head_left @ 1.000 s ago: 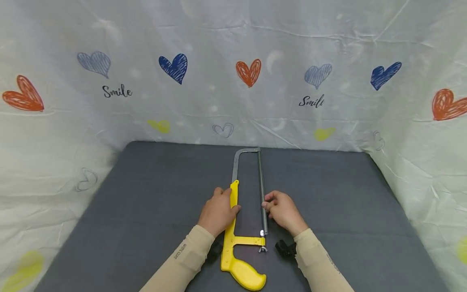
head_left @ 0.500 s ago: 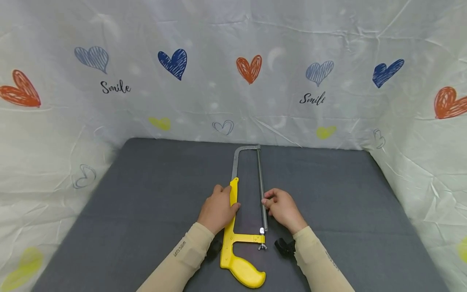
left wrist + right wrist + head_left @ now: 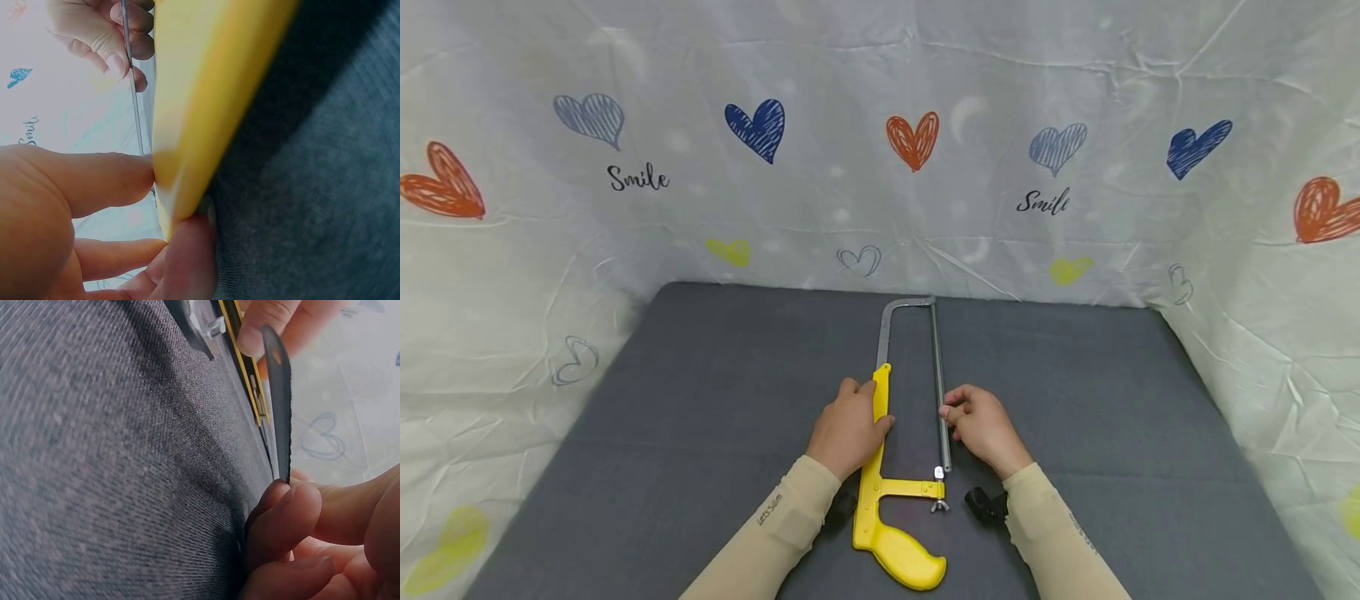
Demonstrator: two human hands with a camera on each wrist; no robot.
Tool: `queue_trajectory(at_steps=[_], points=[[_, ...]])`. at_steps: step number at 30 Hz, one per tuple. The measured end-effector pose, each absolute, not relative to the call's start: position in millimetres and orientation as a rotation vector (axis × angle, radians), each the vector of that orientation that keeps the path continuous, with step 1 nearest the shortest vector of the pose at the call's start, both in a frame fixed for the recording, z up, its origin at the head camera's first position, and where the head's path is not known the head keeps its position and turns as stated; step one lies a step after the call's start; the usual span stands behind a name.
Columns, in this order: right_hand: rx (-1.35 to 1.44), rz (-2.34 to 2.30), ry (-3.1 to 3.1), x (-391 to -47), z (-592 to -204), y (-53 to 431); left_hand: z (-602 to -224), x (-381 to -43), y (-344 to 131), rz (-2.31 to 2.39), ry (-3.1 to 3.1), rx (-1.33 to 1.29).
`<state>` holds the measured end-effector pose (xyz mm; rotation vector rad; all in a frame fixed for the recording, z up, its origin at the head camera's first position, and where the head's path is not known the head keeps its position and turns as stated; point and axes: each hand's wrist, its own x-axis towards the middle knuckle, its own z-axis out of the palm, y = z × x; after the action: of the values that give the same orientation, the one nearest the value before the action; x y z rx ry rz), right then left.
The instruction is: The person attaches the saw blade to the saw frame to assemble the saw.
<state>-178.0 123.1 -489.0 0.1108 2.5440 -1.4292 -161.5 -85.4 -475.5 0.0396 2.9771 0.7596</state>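
Both of my hands are working: the left grip point(image 3: 847, 431) pinches the hacksaw point(image 3: 870, 496) by its yellow frame, and the right grip point(image 3: 987, 432) pinches the thin blade point(image 3: 284, 419). Across the far side and down both flanks hangs a white sheet point(image 3: 850, 208) printed with hearts and the word "Smile". Under everything is the bench point(image 3: 737, 358), covered in dark grey. On it, between my beige sleeves point(image 3: 786, 525), lies the hacksaw, yellow handle point(image 3: 910, 560) nearest me and silver bow point(image 3: 883, 342) reaching toward the far edge. Along its right side runs the blade, its holed near end just beside the metal post point(image 3: 938, 473) on the yellow crossarm point(image 3: 910, 489); whether its far end is hooked is too small to tell. Below the crossarm sits a wing nut point(image 3: 939, 506).
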Motion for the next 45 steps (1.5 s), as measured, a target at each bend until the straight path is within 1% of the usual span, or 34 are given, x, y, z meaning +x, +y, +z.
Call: queue_trajectory(at_steps=[45], points=[[0.095,-1.240,2.643,-175.8,-489.0,118.8,-477.1,-165.6,-83.8,0.728,2.972,0.041]])
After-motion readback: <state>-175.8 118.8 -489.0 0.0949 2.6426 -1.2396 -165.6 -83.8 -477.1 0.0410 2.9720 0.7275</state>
